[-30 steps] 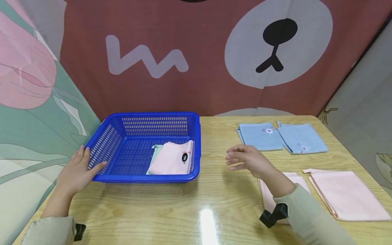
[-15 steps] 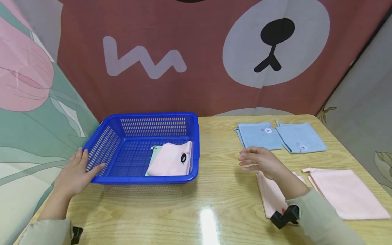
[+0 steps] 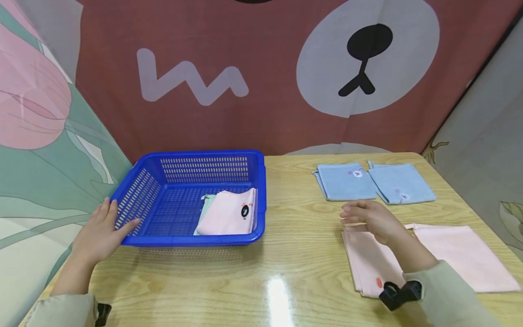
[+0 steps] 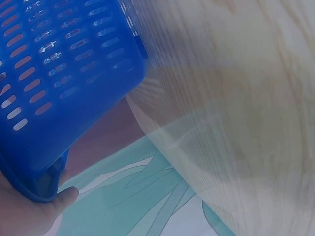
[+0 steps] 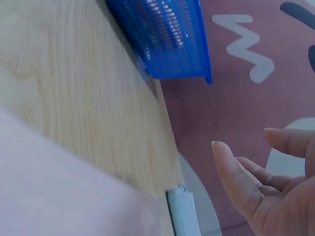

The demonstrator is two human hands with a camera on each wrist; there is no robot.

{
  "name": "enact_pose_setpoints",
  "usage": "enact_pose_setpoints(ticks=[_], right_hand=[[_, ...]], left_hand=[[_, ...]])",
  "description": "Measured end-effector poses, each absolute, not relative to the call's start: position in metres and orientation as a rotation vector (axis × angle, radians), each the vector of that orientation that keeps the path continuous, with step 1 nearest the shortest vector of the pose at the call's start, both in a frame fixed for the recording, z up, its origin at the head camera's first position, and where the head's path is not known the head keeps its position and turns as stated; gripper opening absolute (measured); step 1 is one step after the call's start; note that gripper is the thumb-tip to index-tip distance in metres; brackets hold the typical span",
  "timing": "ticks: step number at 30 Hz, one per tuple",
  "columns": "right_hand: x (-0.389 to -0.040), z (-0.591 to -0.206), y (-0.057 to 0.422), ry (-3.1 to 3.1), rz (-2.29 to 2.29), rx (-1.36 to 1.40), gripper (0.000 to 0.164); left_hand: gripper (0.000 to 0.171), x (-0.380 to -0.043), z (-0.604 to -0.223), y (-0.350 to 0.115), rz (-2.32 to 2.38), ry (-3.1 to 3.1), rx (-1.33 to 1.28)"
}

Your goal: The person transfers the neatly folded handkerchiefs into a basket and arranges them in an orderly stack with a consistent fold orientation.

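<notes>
My left hand [image 3: 97,234] grips the near left corner of a blue plastic basket [image 3: 185,240], its thumb over the front rim and its fingers along the outside. A folded pink towel [image 3: 226,213] with a black embroidered patch lies in the basket's right part, partly covering a green towel [image 3: 204,206]. My right hand [image 3: 376,221] hovers with loosely bent fingers over the far end of a folded pink towel [image 3: 369,261] on the table, partly hiding it. In the right wrist view, my right hand [image 5: 275,189] has nothing between thumb and fingers.
A second folded pink towel [image 3: 466,259] lies at the right, next to the first. Two folded blue towels [image 3: 345,184] with small embroidered faces lie side by side behind them. The wooden table [image 3: 204,290] backs onto a printed bear curtain [image 3: 265,118].
My right hand has moved right, away from the basket, to above the nearer pink towel, uncovering more of its front end. My left hand stays at the basket corner.
</notes>
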State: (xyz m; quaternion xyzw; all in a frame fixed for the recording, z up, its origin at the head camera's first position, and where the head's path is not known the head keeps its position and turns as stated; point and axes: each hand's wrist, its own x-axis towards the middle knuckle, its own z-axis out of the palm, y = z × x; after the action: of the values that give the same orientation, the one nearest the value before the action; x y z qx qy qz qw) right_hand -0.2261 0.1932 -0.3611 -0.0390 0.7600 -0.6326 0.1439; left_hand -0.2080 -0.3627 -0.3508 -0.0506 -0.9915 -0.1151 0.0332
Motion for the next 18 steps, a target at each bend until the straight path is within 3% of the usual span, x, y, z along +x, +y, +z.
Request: enact_pose_setpoints(ticks=[18], right_hand=[[-0.216,-0.376,0.237,2.347,-1.656,0.013,0.054]], left_hand=[[0.081,-0.206,-0.351,-0.363,-0.367,-3.028,-0.178]])
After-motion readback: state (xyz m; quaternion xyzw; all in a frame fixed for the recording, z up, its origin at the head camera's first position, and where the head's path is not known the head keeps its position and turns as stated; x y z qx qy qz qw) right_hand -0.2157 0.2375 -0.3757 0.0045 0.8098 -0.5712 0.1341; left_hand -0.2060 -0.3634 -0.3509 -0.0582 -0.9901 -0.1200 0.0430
